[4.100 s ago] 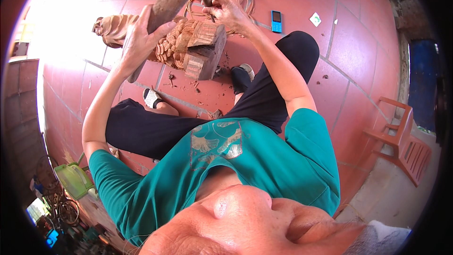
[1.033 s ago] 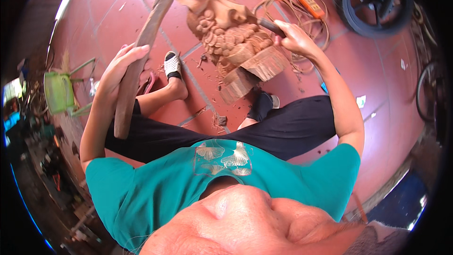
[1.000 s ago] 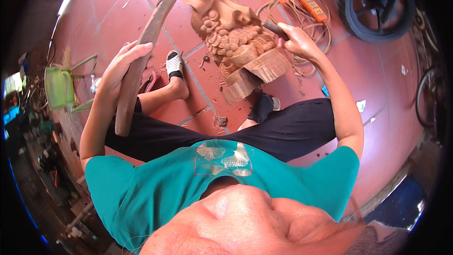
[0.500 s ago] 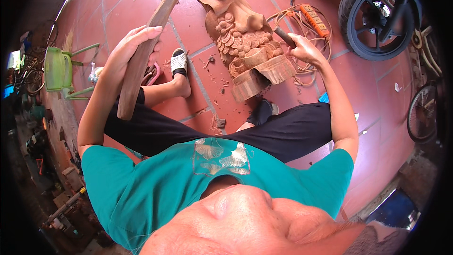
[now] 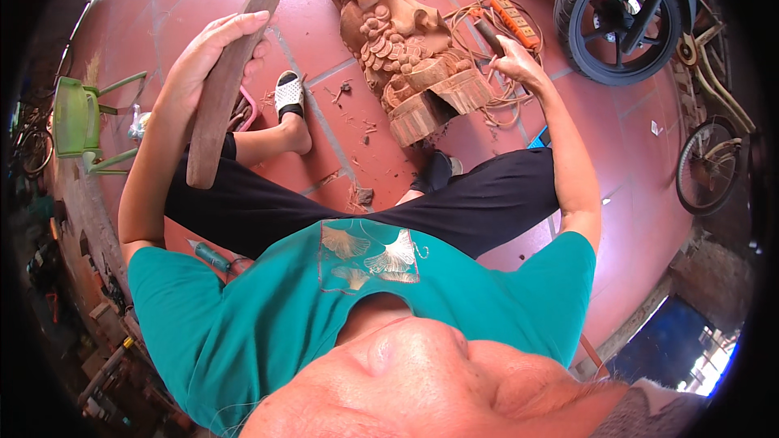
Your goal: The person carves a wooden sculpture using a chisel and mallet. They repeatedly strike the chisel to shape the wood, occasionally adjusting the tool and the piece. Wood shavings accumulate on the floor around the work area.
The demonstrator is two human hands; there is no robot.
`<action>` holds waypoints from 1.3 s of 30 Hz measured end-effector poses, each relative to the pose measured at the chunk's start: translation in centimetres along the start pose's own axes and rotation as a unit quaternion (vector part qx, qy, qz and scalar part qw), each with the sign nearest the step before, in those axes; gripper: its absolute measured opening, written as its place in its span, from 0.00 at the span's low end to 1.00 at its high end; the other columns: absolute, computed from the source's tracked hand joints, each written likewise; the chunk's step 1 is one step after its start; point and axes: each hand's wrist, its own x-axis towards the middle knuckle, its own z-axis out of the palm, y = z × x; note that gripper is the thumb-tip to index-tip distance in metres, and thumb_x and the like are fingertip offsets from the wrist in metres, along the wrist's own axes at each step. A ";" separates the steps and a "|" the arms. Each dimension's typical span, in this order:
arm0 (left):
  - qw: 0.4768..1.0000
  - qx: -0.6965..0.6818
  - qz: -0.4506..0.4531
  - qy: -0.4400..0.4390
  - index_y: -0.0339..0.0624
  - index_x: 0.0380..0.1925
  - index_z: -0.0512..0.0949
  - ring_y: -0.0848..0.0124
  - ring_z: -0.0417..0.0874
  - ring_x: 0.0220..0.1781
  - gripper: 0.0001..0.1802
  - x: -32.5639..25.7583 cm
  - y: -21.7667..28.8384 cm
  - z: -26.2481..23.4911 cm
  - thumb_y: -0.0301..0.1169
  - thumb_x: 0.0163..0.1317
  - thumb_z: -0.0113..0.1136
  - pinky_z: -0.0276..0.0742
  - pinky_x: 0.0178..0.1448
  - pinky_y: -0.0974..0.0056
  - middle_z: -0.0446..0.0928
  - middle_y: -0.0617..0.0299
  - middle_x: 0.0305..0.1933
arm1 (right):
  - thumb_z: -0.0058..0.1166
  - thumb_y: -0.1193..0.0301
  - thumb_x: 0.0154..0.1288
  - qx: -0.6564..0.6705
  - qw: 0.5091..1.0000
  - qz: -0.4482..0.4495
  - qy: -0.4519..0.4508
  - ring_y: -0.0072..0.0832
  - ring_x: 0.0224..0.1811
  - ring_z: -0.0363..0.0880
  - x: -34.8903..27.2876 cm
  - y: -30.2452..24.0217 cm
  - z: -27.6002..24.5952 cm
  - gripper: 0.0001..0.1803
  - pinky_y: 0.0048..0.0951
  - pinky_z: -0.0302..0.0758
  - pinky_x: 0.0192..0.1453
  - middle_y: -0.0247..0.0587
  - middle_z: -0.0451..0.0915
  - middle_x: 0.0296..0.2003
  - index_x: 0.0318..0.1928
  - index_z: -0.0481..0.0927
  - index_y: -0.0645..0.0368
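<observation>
On the red tiled floor (image 5: 341,105) of an open yard, a person in a teal shirt sits with legs spread around a reddish wood carving (image 5: 406,57), its scaled, layered surface rising between the two hands. Left hand (image 5: 207,53) is wrapped around a long, curved wooden stick (image 5: 223,89), fingers over its upper part, the stick's lower end hanging down past the wrist toward the black trouser leg. Right hand (image 5: 515,61) is clenched on a dark-handled chisel (image 5: 489,36), its tip set against the carving's right side, just above the stepped base. Wood chips lie scattered on the tiles below the carving. Beyond the right hand, an orange power strip (image 5: 515,20) rests in a tangle of cord, and a motorbike wheel (image 5: 617,20) stands farther out. Off past the left hand, a green plastic chair (image 5: 77,118) sits at the yard's edge.
</observation>
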 end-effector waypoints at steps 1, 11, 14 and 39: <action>1.000 0.000 0.003 -0.002 0.39 0.47 0.80 0.83 0.76 0.22 0.19 -0.1 0.1 -0.1 0.44 0.68 0.65 0.71 0.23 0.78 0.77 0.67 0.28 | 0.54 0.74 0.51 -0.038 0.999 -0.016 0.026 0.42 0.33 0.81 -0.3 0.0 -0.1 0.12 0.41 0.75 0.36 0.54 0.78 0.32 0.37 0.70 0.64; 0.999 0.013 0.042 -0.022 0.37 0.55 0.76 0.82 0.74 0.21 0.22 -0.3 -0.3 -0.8 0.43 0.72 0.60 0.68 0.21 0.76 0.73 0.67 0.29 | 0.55 0.73 0.59 -0.141 0.983 -0.065 0.096 0.54 0.47 0.82 -1.5 -3.3 0.0 0.11 0.51 0.75 0.50 0.54 0.82 0.40 0.43 0.74 0.59; 0.998 0.000 0.049 -0.028 0.36 0.55 0.76 0.82 0.73 0.21 0.22 -0.1 -0.6 -0.9 0.43 0.72 0.60 0.68 0.21 0.76 0.73 0.67 0.28 | 0.57 0.72 0.60 -0.187 0.968 -0.127 0.113 0.51 0.46 0.83 -1.3 -3.4 1.2 0.10 0.50 0.74 0.47 0.51 0.83 0.38 0.42 0.74 0.57; 0.997 0.000 0.073 -0.002 0.40 0.47 0.79 0.82 0.75 0.21 0.18 0.4 -1.7 -1.2 0.43 0.69 0.64 0.67 0.22 0.77 0.75 0.67 0.28 | 0.61 0.66 0.62 -0.112 0.971 -0.191 0.087 0.48 0.43 0.83 -2.5 -6.9 1.3 0.13 0.46 0.74 0.49 0.50 0.83 0.37 0.44 0.76 0.59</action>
